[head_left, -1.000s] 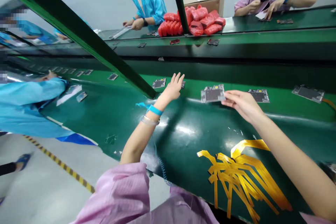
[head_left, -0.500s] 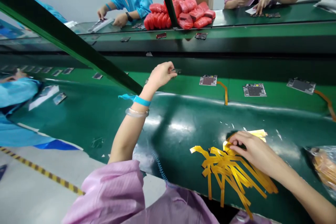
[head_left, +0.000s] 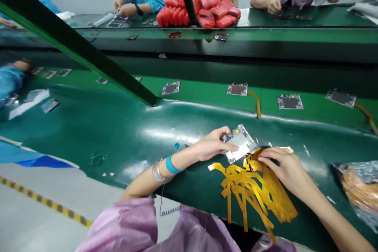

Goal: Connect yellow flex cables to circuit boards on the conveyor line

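Note:
My left hand (head_left: 211,144) grips a circuit board (head_left: 239,143) between thumb and fingers, tilted above the green bench. The board carries a pale rectangular plate and a small yellow patch. Just to its right, my right hand (head_left: 283,165) has its thumb and fingers pinched on the end of a yellow flex cable (head_left: 254,161). Below that hand a loose pile of yellow flex cables (head_left: 245,187) fans out towards the bench edge. The fingertips of my right hand are close to the board's lower right corner; contact is unclear.
Several circuit boards (head_left: 290,101) lie along the green belt (head_left: 201,98), some with an orange flex cable. A green post (head_left: 118,75) slants across the left. A plastic bag (head_left: 360,189) of cables lies at right. Co-workers sit beyond, near red bundles (head_left: 203,8).
My left hand has come from the belt back to the bench, now with a circuit board in it. My right hand has stayed at the cable pile. The view has shifted slightly.

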{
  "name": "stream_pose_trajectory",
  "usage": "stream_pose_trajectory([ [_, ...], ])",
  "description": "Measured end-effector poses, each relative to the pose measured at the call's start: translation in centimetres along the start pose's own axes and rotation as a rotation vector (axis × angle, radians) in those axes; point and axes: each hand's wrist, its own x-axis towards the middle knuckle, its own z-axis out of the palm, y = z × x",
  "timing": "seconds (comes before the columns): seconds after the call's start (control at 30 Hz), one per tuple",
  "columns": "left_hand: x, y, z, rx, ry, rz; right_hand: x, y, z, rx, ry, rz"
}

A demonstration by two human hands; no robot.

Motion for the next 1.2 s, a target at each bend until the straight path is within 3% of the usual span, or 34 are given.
stream_pose_trajectory([
  [0.17,-0.9,-1.8,2.4,0.092,-0.068,0.098,-2.1,-1.9,-0.4,0.366,0.344,0.212],
  [0.37,-2.8,-2.2,4.3,0.257,-0.125,0.113,-3.1,-3.5,1.6,0.480,0.192,0.250],
  [0.73,-2.9,-2.9,4.3,0.373,-0.122,0.094,-2.6,-2.8,1.9,0.449,0.166,0.302],
  [0.9,-3.3,-2.5,4.7,0.494,-0.072,0.140,-2.7,-3.1,1.8,0.365,0.198,0.288],
  [1.03,-3.5,-2.6,5.0,0.643,-0.015,0.237,-2.9,-2.9,2.3,0.328,0.296,0.288],
  [1.2,-3.8,-2.8,5.0,0.712,-0.016,0.293,-2.7,-3.2,2.5,0.311,0.350,0.299],
])
